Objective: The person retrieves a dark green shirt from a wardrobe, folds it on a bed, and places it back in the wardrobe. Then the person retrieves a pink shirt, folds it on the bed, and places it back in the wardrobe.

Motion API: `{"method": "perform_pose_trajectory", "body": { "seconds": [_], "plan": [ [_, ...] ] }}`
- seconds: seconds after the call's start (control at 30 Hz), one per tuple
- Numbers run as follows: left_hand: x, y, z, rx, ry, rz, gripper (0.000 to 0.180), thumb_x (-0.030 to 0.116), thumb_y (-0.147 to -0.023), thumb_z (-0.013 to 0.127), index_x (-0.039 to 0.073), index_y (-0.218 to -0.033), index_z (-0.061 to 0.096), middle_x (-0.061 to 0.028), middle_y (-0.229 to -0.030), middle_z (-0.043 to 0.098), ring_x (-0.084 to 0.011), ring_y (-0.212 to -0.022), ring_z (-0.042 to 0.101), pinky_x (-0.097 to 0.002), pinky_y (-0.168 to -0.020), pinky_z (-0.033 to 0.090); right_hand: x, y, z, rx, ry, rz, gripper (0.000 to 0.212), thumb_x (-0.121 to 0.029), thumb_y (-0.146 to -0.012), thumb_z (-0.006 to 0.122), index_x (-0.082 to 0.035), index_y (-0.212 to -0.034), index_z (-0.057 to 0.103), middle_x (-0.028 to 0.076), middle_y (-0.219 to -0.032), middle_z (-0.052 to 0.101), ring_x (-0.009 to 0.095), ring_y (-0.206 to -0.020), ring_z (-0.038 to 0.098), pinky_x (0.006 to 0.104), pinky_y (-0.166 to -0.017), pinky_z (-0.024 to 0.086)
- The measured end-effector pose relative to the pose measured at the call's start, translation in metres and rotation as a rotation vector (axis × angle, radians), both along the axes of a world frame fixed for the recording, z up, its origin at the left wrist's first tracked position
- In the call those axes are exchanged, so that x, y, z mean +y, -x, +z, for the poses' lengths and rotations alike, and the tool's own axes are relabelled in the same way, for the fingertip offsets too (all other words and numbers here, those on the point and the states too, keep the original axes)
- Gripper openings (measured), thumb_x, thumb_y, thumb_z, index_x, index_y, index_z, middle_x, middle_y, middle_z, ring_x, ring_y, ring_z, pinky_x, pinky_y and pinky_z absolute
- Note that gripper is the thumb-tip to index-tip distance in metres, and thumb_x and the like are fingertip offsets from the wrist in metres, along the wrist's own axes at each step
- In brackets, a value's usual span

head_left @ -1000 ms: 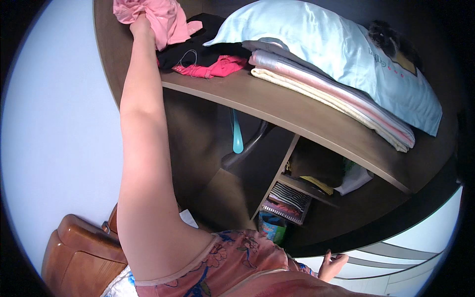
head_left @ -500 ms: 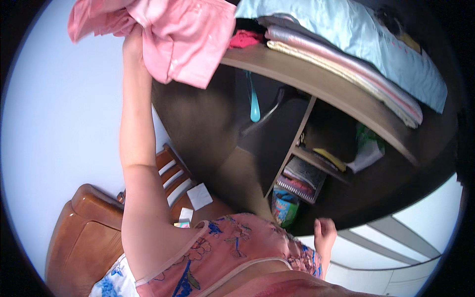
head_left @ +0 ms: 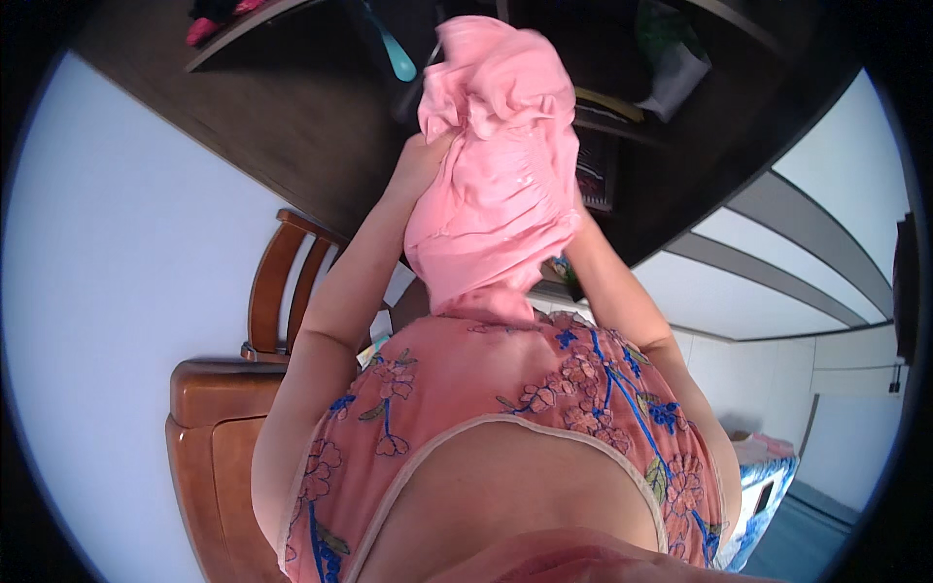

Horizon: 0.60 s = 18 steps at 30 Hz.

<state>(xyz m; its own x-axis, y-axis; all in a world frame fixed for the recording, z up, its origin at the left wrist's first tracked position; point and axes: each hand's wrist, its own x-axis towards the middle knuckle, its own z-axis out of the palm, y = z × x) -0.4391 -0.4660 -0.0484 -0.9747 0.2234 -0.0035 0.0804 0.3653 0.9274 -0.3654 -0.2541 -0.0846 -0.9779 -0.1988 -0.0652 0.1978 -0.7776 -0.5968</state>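
A pink garment [head_left: 496, 185], bunched and creased with a gathered band across its middle, hangs upright in front of my chest. My left hand [head_left: 428, 160] is closed on its left edge, with the fingers partly buried in the cloth. On the other side my right forearm [head_left: 617, 282] reaches up to the garment's right edge. The cloth hides my right hand, so its fingers do not show. The lower end of the garment hangs close against my flowered top [head_left: 486, 374].
Behind the garment stands a dark open cabinet, with a turquoise drop-shaped item [head_left: 397, 58] hanging inside and a white-and-green bag [head_left: 675, 78] on a shelf. A brown wooden chair [head_left: 267, 282] is at left. White panels with grey stripes [head_left: 807, 223] stand at right.
The pink garment has come down from the upper shelf's height to in front of my chest. My right arm, earlier low and apart, now reaches up to it. The view has shifted downward.
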Motion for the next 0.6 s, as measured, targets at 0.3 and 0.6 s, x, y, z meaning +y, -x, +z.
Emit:
{"method": "perform_pose_trajectory", "body": {
  "seconds": [0.3, 0.6],
  "plan": [
    [0.02, -0.029, -0.028, 0.591, 0.019, 0.187, 0.024, 0.011, -0.091, 0.071, 0.004, -0.113, 0.066, -0.011, -0.104, 0.064, -0.0229, -0.088, 0.066, -0.0323, -0.078, 0.053, -0.001, -0.022, -0.034, 0.112, 0.179, 0.024, 0.056, -0.041, -0.109, 0.035, -0.006, -0.152, 0.039, 0.013, -0.155, 0.044, 0.028, -0.14, 0.043, 0.0398, -0.12, 0.034],
    [0.069, -0.078, -0.037, 0.484, 0.322, -0.249, 0.09, 0.028, -0.079, 0.08, -0.004, -0.15, 0.035, -0.0263, -0.153, 0.038, -0.0409, -0.148, 0.029, -0.0459, -0.121, 0.026, -0.001, -0.01, -0.061, -0.016, 0.396, -0.045, 0.086, -0.064, -0.092, 0.057, -0.004, -0.151, 0.039, 0.018, -0.149, 0.049, 0.036, -0.134, 0.05, 0.0493, -0.116, 0.038]
  ]
}}
